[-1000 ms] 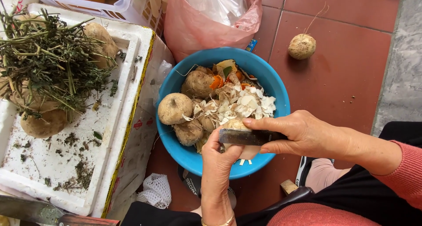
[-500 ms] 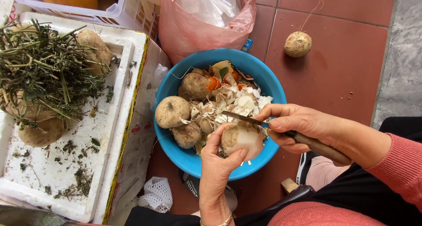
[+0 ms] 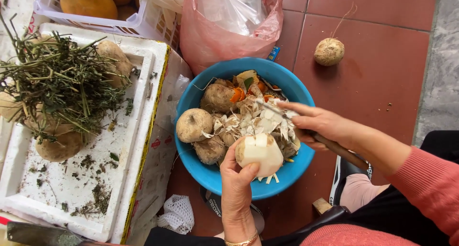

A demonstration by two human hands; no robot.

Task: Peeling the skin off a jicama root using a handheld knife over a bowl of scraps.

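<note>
We hold a peeled white root [image 3: 260, 154] in our left hand [image 3: 235, 179], fingers curled up around its near and left side and the thumb pressed against its lower right, so the hand is closed firmly on it. The root sits just above the near part of the blue bowl [image 3: 217, 179], over the pile of peelings [image 3: 260, 121].

Our right hand [image 3: 322, 126] is clenched around a knife [image 3: 306, 131]: the dark handle runs out to the right under the palm, and the thin blade points left across the peelings, with the forefinger stretched along it. The blade tip lies just beyond the root, not touching it as far as we can tell.

In the bowl, to the left of the peelings, lie several unpeeled brown roots [image 3: 193, 125], with bits of orange scrap at the far side. One more brown root [image 3: 329, 51] rests alone on the red tiled floor [image 3: 382, 59], far right and well apart from the bowl. To the left stands a white foam box [image 3: 71, 188] carrying a heap of green stems [image 3: 57, 83] and more roots. A pink plastic bag [image 3: 210, 40] stands just beyond the bowl.
</note>
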